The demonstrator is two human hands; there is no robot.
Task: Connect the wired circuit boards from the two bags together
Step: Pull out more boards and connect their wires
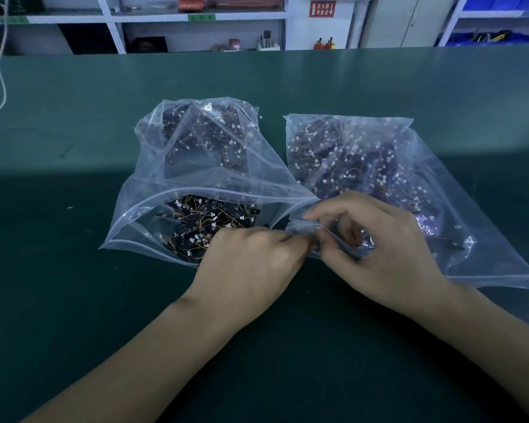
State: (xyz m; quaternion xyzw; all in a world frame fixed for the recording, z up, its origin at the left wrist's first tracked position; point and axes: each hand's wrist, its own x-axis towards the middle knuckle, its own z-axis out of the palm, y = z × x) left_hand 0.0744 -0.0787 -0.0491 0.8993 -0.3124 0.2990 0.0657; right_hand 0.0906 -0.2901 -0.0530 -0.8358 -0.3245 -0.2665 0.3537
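Two clear plastic zip bags lie side by side on the dark green surface, toward its near edge. The left clear zip bag gapes open at its near mouth, showing small black circuit boards with orange wires and white connectors. The right clear zip bag holds the same kind of boards. The left hand and the right hand meet at the right bag's near left corner, both pinching its sealed plastic edge between curled fingers. White shelving stands beyond the far edge.
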